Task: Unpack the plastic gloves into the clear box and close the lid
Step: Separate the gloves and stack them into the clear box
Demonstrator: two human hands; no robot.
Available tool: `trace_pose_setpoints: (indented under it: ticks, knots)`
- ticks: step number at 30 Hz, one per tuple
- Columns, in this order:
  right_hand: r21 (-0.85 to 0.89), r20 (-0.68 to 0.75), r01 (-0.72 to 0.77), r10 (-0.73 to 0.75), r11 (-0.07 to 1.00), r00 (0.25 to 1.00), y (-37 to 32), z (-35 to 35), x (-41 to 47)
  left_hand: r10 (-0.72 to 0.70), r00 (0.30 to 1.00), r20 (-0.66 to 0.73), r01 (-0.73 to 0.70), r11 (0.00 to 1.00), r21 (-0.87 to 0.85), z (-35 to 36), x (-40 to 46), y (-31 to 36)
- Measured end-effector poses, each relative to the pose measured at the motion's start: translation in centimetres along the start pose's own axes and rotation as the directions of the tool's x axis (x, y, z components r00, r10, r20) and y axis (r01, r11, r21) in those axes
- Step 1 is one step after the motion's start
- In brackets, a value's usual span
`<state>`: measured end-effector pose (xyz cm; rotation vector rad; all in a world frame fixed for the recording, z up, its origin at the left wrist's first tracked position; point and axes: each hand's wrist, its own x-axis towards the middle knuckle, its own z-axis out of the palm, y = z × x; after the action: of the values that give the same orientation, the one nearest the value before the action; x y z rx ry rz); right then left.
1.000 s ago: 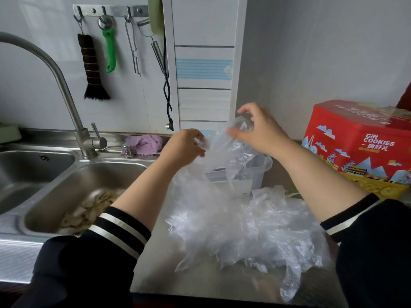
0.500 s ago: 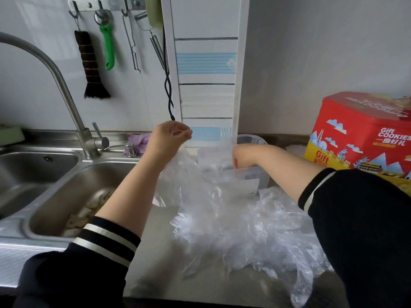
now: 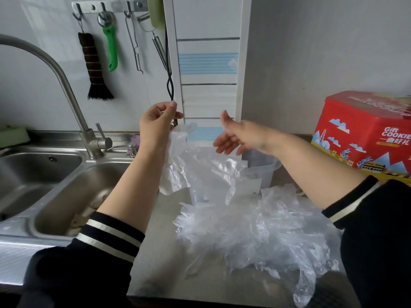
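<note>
Nearest, a loose heap of plastic gloves [image 3: 255,236] lies spread on the steel counter [image 3: 160,252], most of it not yet unpacked into anything, so the task looks early to midway. Both dark striped sleeves [image 3: 111,236] frame the heap. Just behind it sits the clear box [image 3: 262,167], lid not seen on it, partly hidden by film draped over and in front of it; whether gloves are already inside cannot be told. Left hand [image 3: 155,123] is raised above the counter, thumb and fingers pinched on the top edge of one glove [image 3: 178,165], which hangs down from the pinch, likely held high to pull it free of the pile and let it straighten before it goes in. Right hand [image 3: 238,136] hovers over the box, fingers spread and relaxed, holding nothing, probably ready to catch the hanging glove or guide it down. To the left is the sink [image 3: 66,185] with the tap [image 3: 66,85]; to the right a red cookie tin [image 3: 364,134]. Farthest, a brush [image 3: 93,67] and utensils hang on the wall rack [image 3: 109,6].
</note>
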<state>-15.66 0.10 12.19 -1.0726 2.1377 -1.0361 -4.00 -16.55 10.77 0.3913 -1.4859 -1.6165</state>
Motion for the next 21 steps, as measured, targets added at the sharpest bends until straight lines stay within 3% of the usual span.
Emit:
trace_pose_setpoints:
  ticks: [2,4,6,7,10,12,14,17,21]
  knots:
    - [0.104,0.235,-0.053,0.028,0.993,0.972,-0.6,0.1,-1.6,0.038,0.997,-0.073,-0.04,0.999,-0.026,0.2,0.0,0.1]
    - [0.018,0.272,-0.037,0.03,0.999,0.962,-0.6,0.2,-2.4,0.096,0.984,-0.149,-0.104,0.994,-0.046,0.4,-0.2,0.2]
    - [0.031,0.213,-0.044,0.036,0.999,0.976,-0.5,0.3,-2.6,0.176,0.965,-0.194,-0.193,0.978,-0.075,0.6,-0.5,0.2]
    - [0.142,0.182,-0.075,0.048,0.987,0.982,-0.3,0.3,-2.5,0.216,0.956,-0.196,-0.236,0.968,-0.082,0.7,-0.7,0.2]
    - [0.619,0.074,-0.056,0.013,0.784,0.997,0.3,-0.1,-1.8,0.314,0.94,-0.131,-0.323,0.944,-0.061,0.6,-1.1,-0.4]
    - [0.735,-0.075,0.055,0.001,0.676,0.997,0.6,-0.2,-1.4,0.36,0.928,-0.091,-0.358,0.933,0.038,0.6,-1.4,-0.7]
    - [0.71,-0.214,0.157,-0.002,0.686,0.977,0.8,-0.3,-1.1,0.393,0.918,-0.061,-0.384,0.915,0.122,0.5,-1.6,-0.9]
    - [0.531,-0.373,0.274,-0.069,0.802,0.925,1.5,-0.8,-0.9,0.427,0.904,0.013,-0.42,0.882,0.216,0.2,-1.4,-1.1]
    - [0.358,-0.492,0.346,-0.14,0.867,0.859,2.6,-1.4,-0.2,0.444,0.893,0.071,-0.435,0.813,0.387,-0.7,0.3,-1.2]
